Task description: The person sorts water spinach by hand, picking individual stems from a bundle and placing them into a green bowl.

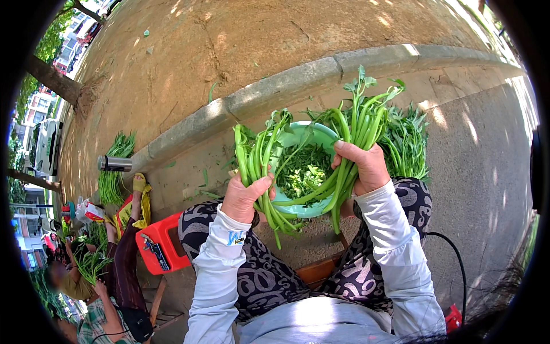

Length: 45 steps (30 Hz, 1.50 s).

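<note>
My left hand point(247, 198) is closed round a bunch of green leafy stems point(256, 155) that look like water spinach, thumb across the front. A second, thicker bunch of the same stems point(366, 117) is gripped in my right hand point(369, 166), leaves pointing up and stem ends hanging down. Between and below the hands stands a pale green plastic basin point(301, 131) with loose leaves point(303, 172) in it. Some stems cross over the basin's near rim. Just beyond my right hand lies a heap of long-leaved greens point(408, 140).
A concrete kerb point(275, 92) curves behind the basin, with bare soil past it. To the left are a red plastic stool point(160, 246), a steel flask point(114, 163) and another pile of greens point(112, 186). People point(97, 286) sit at the lower left, one handling greens.
</note>
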Tool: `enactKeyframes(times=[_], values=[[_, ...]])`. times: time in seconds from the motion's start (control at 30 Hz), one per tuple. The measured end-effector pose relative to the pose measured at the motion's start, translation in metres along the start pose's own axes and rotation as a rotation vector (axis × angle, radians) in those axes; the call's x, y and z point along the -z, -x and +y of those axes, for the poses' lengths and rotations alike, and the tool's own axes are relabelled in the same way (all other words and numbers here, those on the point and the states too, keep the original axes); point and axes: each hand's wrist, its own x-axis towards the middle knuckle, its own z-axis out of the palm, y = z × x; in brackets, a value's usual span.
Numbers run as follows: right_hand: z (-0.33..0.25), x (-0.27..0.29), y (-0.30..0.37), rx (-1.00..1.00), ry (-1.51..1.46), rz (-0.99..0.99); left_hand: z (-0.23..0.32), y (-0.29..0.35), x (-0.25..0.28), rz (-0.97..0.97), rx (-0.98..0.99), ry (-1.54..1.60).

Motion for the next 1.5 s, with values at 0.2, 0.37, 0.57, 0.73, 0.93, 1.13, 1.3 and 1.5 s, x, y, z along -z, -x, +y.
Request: enactKeyframes(times=[0.2, 0.37, 0.57, 0.73, 0.93, 1.13, 1.3, 1.5], values=[[-0.008, -0.002, 0.000, 0.061, -0.007, -0.007, 0.008, 0.005, 0.006, -0.071, 0.048, -0.006], [-0.007, 0.000, -0.005, 0.008, -0.012, -0.061, 0.014, 0.009, 0.013, -0.133, 0.067, 0.020], [-0.002, 0.004, -0.008, -0.040, 0.051, -0.176, 0.017, 0.013, 0.018, -0.187, 0.083, 0.069], [0.007, -0.004, -0.006, -0.061, 0.016, -0.221, 0.017, 0.013, 0.020, -0.206, 0.101, 0.097], [0.010, -0.006, -0.005, -0.077, 0.052, -0.246, 0.019, 0.013, 0.019, -0.217, 0.090, 0.132], [0.008, -0.008, -0.001, -0.101, 0.015, -0.265, 0.019, 0.012, 0.020, -0.214, 0.073, 0.183], [0.008, -0.009, 0.000, -0.073, -0.002, -0.298, 0.019, 0.011, 0.024, -0.218, 0.077, 0.202], [0.008, -0.013, 0.002, -0.012, 0.047, -0.285, 0.019, 0.012, 0.023, -0.204, 0.075, 0.203]])
